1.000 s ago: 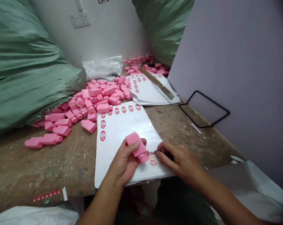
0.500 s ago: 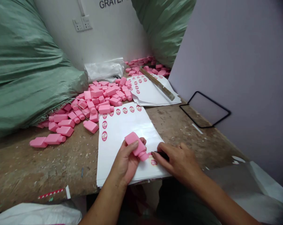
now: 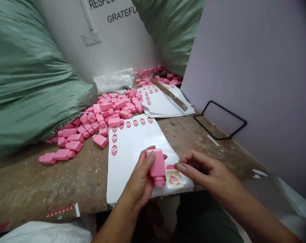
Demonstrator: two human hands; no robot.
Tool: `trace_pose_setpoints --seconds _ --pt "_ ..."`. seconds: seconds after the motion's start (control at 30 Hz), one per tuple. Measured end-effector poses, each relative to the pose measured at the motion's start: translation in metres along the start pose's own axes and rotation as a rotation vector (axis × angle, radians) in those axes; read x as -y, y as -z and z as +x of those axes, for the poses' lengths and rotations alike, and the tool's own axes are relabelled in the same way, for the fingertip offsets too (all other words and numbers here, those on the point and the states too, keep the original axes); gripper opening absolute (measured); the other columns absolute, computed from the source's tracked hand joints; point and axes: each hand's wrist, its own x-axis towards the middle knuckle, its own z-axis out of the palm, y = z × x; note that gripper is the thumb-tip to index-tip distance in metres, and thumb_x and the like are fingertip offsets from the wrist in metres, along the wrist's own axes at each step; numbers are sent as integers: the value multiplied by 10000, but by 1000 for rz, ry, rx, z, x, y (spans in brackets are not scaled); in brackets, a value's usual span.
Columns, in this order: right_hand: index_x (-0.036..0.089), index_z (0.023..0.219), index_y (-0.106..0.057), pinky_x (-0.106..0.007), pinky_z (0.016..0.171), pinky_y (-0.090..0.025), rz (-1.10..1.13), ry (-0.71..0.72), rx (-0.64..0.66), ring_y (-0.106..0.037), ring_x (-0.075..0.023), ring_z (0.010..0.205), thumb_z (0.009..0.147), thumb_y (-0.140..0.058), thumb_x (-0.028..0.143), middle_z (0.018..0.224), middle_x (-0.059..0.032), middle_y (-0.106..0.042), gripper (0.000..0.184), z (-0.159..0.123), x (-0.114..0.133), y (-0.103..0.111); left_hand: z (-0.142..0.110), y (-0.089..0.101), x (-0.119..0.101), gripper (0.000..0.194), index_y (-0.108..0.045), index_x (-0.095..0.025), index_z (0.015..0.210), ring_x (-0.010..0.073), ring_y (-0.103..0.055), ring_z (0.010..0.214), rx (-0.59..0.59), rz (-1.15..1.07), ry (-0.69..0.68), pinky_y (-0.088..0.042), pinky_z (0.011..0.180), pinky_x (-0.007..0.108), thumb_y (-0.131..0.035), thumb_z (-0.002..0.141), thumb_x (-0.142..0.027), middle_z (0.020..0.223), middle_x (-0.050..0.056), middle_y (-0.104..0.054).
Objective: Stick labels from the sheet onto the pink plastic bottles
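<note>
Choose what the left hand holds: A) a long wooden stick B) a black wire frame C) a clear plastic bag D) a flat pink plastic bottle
D: the left hand is closed around the flat pink plastic bottle, with the thumb lying across its side.

Pink plastic bottle [image 3: 157,167] in the left hand [image 3: 139,177], cream-and-pink oval label [image 3: 173,179] by the right hand [image 3: 206,168], white sheet [image 3: 140,138] with red-ringed ovals beneath both hands, green woven sacks [image 3: 28,74] beyond the left hand
</note>
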Motion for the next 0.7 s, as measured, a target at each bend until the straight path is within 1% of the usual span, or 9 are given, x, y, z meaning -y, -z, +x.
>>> trace_pose_setpoints --seconds 0.07,0.13,0.23,0.3,0.43,0.7 --pt "214 689 -567 -242 478 -350 -27 38 -6 -446 -125 538 765 -619 490 581 28 -494 290 0 7 -3 -5 -3 1 433 -526 -165 1160 205 -641 865 1 -47 32 -512 749 322 -538 866 -482 950 103 -669" --pt "213 697 -566 -247 489 -370 -34 60 -7 -469 -131 539 769 -606 479 579 25 -512 278 1 10 -7 -10 -5 2 485 -515 -166 1181 216 -644 871 -8 -72 84 -518 748 340 -461 882 -545 986 111 -663" --pt "211 712 -565 -252 500 -383 -55 67 7 -493 -137 540 777 -597 477 577 24 -532 276 2 10 -11 -14 -6 3 549 -507 -174 1197 221 -642 880 -2 -64 132 -528 726 349 -365 889 -605 1058 111 -642" --pt "210 717 -566 -253 510 -385 -76 67 8 -498 -136 550 789 -588 481 587 26 -532 281 2 9 -13 -16 -6 3 572 -500 -171 1205 222 -640 882 7 -58 130 -531 709 347 -323 894 -616 1075 113 -633" --pt "212 718 -566 -258 521 -374 -120 68 -10 -484 -136 561 798 -574 491 596 29 -515 290 2 8 -13 -16 -6 4 574 -478 -167 1224 219 -636 888 23 -64 112 -532 693 337 -308 902 -610 1082 119 -625" --pt "215 686 -559 -258 512 -365 -124 89 -16 -479 -137 552 793 -572 466 581 30 -514 274 3 11 -14 -14 -5 6 541 -468 -157 1208 227 -631 885 47 -95 97 -534 681 339 -353 902 -587 1036 123 -623"
